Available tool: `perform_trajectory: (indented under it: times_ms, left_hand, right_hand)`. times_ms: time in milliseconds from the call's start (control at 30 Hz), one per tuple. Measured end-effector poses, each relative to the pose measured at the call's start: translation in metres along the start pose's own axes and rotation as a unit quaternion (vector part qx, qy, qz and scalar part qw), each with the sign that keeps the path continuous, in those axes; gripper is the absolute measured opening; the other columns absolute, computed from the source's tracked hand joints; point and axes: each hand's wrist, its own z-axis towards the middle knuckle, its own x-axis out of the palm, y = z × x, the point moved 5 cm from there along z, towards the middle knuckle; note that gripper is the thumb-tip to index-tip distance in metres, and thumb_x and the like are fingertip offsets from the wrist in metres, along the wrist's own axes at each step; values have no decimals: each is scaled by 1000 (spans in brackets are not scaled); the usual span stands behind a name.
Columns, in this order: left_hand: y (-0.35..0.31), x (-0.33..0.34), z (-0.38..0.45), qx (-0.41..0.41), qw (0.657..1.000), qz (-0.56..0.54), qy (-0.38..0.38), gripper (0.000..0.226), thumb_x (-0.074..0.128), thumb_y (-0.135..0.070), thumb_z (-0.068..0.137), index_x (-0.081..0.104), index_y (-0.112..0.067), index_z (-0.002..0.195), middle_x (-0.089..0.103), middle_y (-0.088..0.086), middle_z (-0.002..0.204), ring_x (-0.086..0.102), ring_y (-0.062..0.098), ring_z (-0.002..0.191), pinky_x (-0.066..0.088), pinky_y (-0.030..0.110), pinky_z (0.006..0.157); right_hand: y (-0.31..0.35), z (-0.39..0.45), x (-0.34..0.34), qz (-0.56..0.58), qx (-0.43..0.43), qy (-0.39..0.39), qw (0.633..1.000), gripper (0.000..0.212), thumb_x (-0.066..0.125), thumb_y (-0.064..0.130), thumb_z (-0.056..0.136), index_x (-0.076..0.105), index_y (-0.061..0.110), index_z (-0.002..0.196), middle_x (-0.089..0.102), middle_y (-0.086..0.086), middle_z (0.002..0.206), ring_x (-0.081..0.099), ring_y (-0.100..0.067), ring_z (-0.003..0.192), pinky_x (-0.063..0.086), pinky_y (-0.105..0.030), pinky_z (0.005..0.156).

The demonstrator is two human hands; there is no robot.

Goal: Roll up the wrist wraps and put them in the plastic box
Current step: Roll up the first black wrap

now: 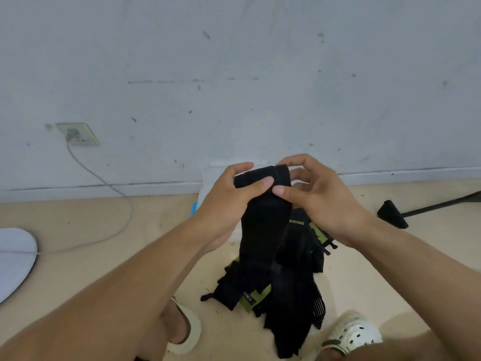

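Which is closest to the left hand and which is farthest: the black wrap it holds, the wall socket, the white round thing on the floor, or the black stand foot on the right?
From the left hand, in the head view:
1. Black wrap: held in its fingers.
2. Black stand foot: on the floor, right.
3. Wall socket: up left, on the wall.
4. White round thing: far left edge.

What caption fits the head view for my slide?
Both hands, left and right, start rolling a black wrist wrap above a pile of wraps.
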Motion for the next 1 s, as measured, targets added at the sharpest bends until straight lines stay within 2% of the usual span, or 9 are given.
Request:
perform_trajectory:
  times_ms: [100,267,367,467,567,633,767,833,1000]
  left_hand:
    - [5,3,2,-27,999,-8,19,55,68,-56,93,61,-24,137,74,-1,128,69,20,122,50,46,112]
    - [9,5,3,-47,998,-31,43,53,52,-61,101,65,-24,137,74,0,128,68,22,123,47,47,113]
    - [11,4,2,-51,997,-56,29,48,54,-53,103,66,-20,135,75,5,127,69,27,122,49,49,112]
    - [10,1,1,-46,996,-69,16,40,56,-41,106,64,-17,136,74,8,127,69,29,121,51,52,110]
    - [6,0,2,-40,998,-46,25,36,55,-37,107,64,-19,136,74,5,127,69,27,122,51,51,110]
    - [6,2,1,-39,998,-39,37,36,55,-37,106,62,-21,138,73,4,129,68,26,123,50,50,111]
    - [3,9,-4,-49,992,-109,50,42,54,-41,106,64,-14,137,74,10,127,71,28,120,54,48,106]
    - [0,10,-5,-57,987,-134,60,49,50,-45,107,67,-8,134,74,14,126,71,29,120,53,46,108]
    - [-1,1,1,-32,994,-108,10,32,58,-25,106,67,-6,130,74,14,124,69,29,120,56,43,106]
  right_hand:
    - [6,2,-7,5,-31,-45,998,32,78,4,89,64,27,107,70,-6,111,71,-41,89,63,-53,84]
    - [8,0,-2,-55,-72,-51,995,37,86,2,79,68,28,97,71,12,104,65,-27,77,60,-40,79]
    - [7,-1,1,-56,-69,-57,994,38,88,-1,75,71,28,91,73,16,94,65,-11,75,61,-36,76]
    - [7,0,-1,-45,-60,-47,996,37,90,1,73,73,28,93,75,10,95,71,-17,80,61,-36,79]
    - [6,1,-6,-14,-33,-26,999,31,94,21,70,75,30,93,76,0,82,72,-21,78,58,-34,76]
    - [4,2,-8,-9,-32,-34,999,28,94,31,67,76,31,89,76,-10,86,73,-28,81,59,-43,81]
    - [9,3,-8,-42,-83,-62,994,25,92,12,74,73,27,80,78,9,96,69,-12,79,58,-36,81]
    - [12,1,-4,-83,-115,-53,988,29,90,6,76,71,28,78,77,17,100,71,-7,93,58,-36,87]
    - [12,1,-1,-118,-125,-15,985,34,86,2,79,71,28,94,75,16,108,70,-9,109,57,-40,97]
